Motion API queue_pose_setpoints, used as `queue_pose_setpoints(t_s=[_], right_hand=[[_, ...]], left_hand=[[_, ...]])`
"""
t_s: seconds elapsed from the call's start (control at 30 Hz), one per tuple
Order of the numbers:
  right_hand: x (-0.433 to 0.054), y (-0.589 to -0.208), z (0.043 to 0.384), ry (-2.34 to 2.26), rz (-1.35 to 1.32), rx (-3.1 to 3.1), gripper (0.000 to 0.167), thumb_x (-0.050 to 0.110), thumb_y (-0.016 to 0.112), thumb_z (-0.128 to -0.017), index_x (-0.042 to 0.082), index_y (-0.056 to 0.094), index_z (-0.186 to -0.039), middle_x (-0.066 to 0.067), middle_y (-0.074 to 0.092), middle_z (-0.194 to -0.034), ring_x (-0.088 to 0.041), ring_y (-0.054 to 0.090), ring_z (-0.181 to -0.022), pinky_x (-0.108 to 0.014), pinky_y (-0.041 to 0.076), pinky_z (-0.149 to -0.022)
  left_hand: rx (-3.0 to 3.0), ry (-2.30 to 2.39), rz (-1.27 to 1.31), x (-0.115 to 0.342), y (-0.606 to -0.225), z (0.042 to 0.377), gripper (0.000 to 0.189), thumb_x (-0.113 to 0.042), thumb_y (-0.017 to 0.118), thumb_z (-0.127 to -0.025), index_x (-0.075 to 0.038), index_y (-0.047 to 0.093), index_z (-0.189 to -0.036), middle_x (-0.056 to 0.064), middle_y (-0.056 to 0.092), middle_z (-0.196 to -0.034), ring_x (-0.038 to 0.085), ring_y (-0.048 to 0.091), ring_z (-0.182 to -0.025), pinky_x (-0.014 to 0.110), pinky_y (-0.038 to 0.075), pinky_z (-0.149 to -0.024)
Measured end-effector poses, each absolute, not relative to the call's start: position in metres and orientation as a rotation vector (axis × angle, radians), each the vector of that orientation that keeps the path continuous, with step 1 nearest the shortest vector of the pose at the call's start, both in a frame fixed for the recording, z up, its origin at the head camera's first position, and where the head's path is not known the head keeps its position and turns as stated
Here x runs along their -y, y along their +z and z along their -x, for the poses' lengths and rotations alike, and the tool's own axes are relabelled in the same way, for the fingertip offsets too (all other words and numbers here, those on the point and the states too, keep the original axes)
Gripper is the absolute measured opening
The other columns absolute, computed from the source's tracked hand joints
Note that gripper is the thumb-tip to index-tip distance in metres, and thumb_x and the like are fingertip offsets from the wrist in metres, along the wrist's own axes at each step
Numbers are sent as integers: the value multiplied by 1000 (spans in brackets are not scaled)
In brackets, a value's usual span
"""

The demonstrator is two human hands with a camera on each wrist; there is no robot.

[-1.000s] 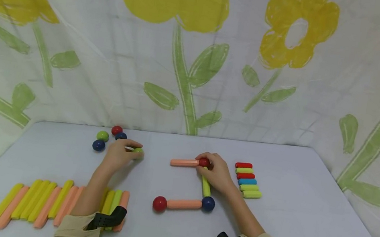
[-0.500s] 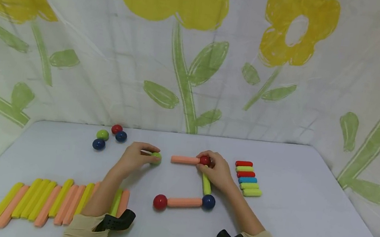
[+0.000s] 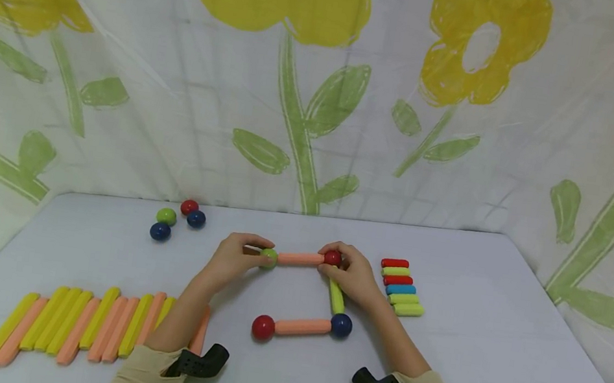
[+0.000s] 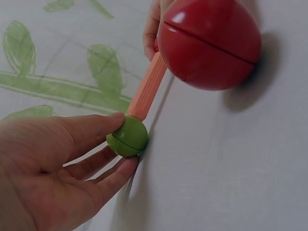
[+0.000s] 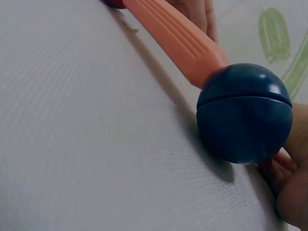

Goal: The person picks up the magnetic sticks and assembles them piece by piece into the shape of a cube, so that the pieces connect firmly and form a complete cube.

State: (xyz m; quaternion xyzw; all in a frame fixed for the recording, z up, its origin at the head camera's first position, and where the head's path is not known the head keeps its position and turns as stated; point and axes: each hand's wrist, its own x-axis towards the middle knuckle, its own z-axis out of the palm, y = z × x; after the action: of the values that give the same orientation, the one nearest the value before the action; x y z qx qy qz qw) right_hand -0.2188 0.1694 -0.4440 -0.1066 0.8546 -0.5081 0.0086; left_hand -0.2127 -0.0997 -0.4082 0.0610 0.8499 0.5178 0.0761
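Observation:
My left hand point(image 3: 235, 260) pinches a green ball point(image 3: 269, 258) between thumb and fingers. In the left wrist view the green ball point(image 4: 128, 136) is right at the end of an orange stick point(image 4: 147, 89). My right hand point(image 3: 353, 275) grips the red ball point(image 3: 333, 258) at the other end of that orange stick point(image 3: 300, 259). From this red ball a yellow-green stick point(image 3: 336, 297) runs down to a dark blue ball point(image 3: 341, 325). A second orange stick point(image 3: 302, 327) joins the blue ball to another red ball point(image 3: 263, 328). In the right wrist view the blue ball point(image 5: 244, 113) hides most of my right hand.
Two dark blue balls, a red ball point(image 3: 189, 207) and a green ball point(image 3: 166, 216) lie at the back left. A row of yellow and orange sticks point(image 3: 82, 323) spreads over the front left, partly under my left forearm. Several short coloured sticks point(image 3: 401, 288) lie at right.
My left hand has carried the green ball rightward from near the loose balls to the orange stick's free end. My right hand stays on the red ball; the joined pieces have shifted slightly right.

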Motion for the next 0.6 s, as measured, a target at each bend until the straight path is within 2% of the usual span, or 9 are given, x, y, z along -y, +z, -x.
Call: queue_pose_setpoints(t_s=[0.3,0.6], right_hand=[[-169,-444,219,-1596,330,-2680,28,9,77,-94,8,73,-122,-13,60,-106,-18,51,-72,-23,42,-63],[-168,-444,218,-1593,297,-2685,28,10,76,-94,9,73,-122,-12,60,-104,-18,51,-71,-24,42,-63]], left_hand=[[-2522,1525,-182,101,-403,211,34,-8,81,-92,2,74,-124,19,71,-129,38,67,-121,49,56,-101],[-2554,1483,-189,109,-396,210,40,-13,82,-92,0,73,-129,18,70,-132,37,66,-124,51,54,-105]])
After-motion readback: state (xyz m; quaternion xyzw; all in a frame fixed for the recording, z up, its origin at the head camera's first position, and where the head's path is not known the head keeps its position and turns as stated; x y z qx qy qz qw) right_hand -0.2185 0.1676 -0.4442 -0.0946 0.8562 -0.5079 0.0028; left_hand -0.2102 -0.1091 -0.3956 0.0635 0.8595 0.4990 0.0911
